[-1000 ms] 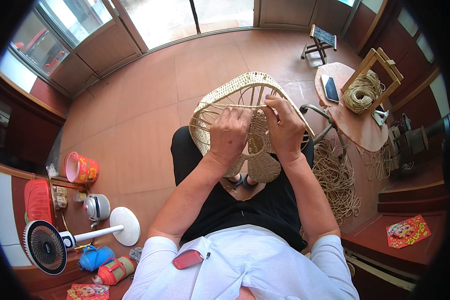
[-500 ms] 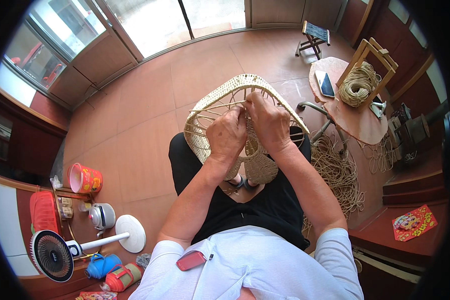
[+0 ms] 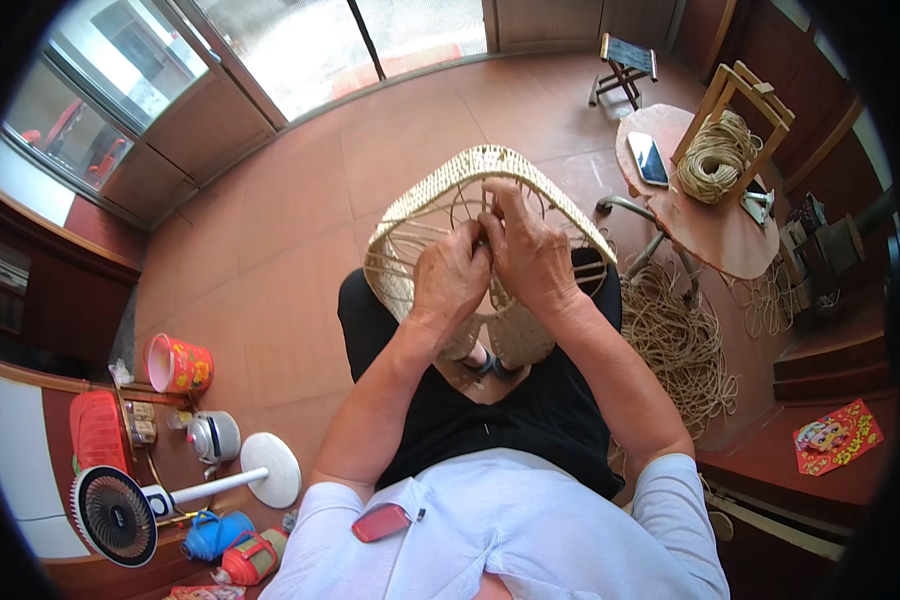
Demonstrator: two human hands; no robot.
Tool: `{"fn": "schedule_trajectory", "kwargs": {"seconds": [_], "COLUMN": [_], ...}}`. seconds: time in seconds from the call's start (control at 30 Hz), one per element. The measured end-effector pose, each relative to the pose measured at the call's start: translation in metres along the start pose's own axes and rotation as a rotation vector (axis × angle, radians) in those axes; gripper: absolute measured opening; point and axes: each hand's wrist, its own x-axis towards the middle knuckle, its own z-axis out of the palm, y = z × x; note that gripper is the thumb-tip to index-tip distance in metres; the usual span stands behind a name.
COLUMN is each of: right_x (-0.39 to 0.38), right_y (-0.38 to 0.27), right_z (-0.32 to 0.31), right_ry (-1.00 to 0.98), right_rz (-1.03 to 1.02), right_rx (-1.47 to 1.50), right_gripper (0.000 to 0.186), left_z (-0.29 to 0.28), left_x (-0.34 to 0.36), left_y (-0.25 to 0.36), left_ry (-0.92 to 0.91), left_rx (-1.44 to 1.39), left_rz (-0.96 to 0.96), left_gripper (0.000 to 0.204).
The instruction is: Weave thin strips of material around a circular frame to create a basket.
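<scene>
A woven cream cord piece [image 3: 399, 218] with a rounded rim, open strands and a denser lobed centre rests on my lap. My left hand [image 3: 448, 280] is closed at its middle, thumb and fingers pinched at the strands. My right hand [image 3: 527, 255] is closed just beside it, touching my left fingertips, its fingers bent over the strands below the far rim. The cord between my fingertips is mostly hidden by the hands.
At right, a low table [image 3: 710, 245] holds a phone [image 3: 647, 158], wooden frame [image 3: 756, 87] and cord coil [image 3: 715, 165]; loose cord [image 3: 685, 355] lies below. Behind stands a folding stool [image 3: 630, 60]. At left are a bucket [image 3: 178, 362], kettle [image 3: 214, 437], fan [image 3: 112, 515] and flasks [image 3: 217, 535].
My right hand has moved left, and both hands have drawn together at the middle of the piece. The strand stretched between them earlier is now mostly hidden.
</scene>
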Motion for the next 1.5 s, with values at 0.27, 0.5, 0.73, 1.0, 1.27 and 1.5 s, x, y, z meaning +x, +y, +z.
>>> {"fn": "schedule_trajectory", "kwargs": {"seconds": [0.27,0.5,0.73,1.0,1.27,1.5], "right_x": [-0.039,-0.056,-0.025,-0.065,-0.045,-0.062], "right_y": [0.026,0.078,0.014,0.009,0.027,0.036], "right_z": [-0.029,-0.119,-0.176,-0.086,-0.028,-0.043], "right_ry": [-0.024,0.147,0.479,-0.011,0.116,0.22], "right_rz": [0.653,0.579,0.273,0.499,0.273,0.564], "right_rx": [1.103,1.176,0.788,0.412,0.237,0.912], "right_gripper": [0.016,0.01,0.014,0.038,0.063,0.031], "left_z": [0.012,0.027,0.044,0.032,0.027,0.043], "left_x": [-0.015,-0.002,0.011,0.002,0.006,-0.011], "left_y": [-0.005,-0.005,0.009,0.026,0.031,0.019], "left_ry": [0.191,0.285,0.209,-0.165,-0.214,0.123], "left_rx": [0.142,0.261,0.358,0.159,0.1,0.264], "left_rz": [0.176,0.584,0.412,0.107,0.077,0.316], "left_gripper": [0.016,0.011,0.012,0.026,0.03,0.026]}}
